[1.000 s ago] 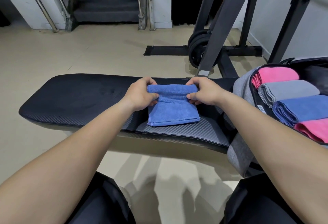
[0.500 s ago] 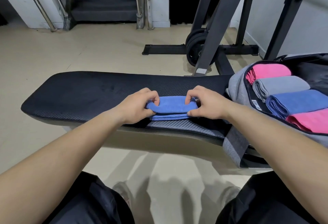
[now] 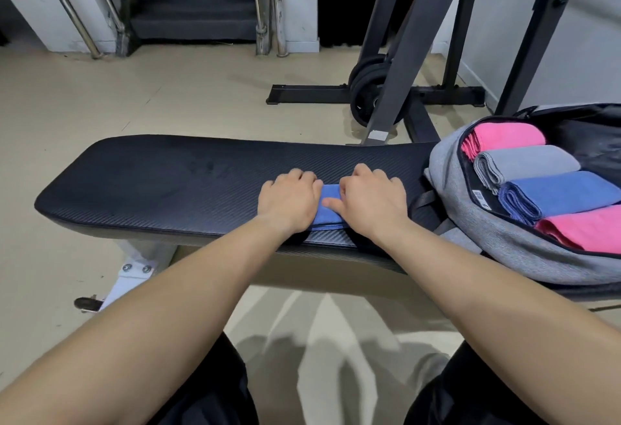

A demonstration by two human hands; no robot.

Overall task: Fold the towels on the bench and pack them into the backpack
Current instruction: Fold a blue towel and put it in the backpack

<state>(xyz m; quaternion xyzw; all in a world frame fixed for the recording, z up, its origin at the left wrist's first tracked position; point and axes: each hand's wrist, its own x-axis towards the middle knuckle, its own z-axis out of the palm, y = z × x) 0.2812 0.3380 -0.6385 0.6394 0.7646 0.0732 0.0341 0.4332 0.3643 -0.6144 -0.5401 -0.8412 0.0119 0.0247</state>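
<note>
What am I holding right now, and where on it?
The folded blue towel on the bench: left hand covers its left end, right hand its right end. Whether the fingers grip it cannot be told.

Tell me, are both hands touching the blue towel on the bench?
Touching. The head view shows the left hand and the right hand resting on top of the blue towel, covering most of it on the bench.

Bench [image 3: 168, 182] with blue towel [image 3: 327, 213] and backpack [image 3: 487, 233]
</note>
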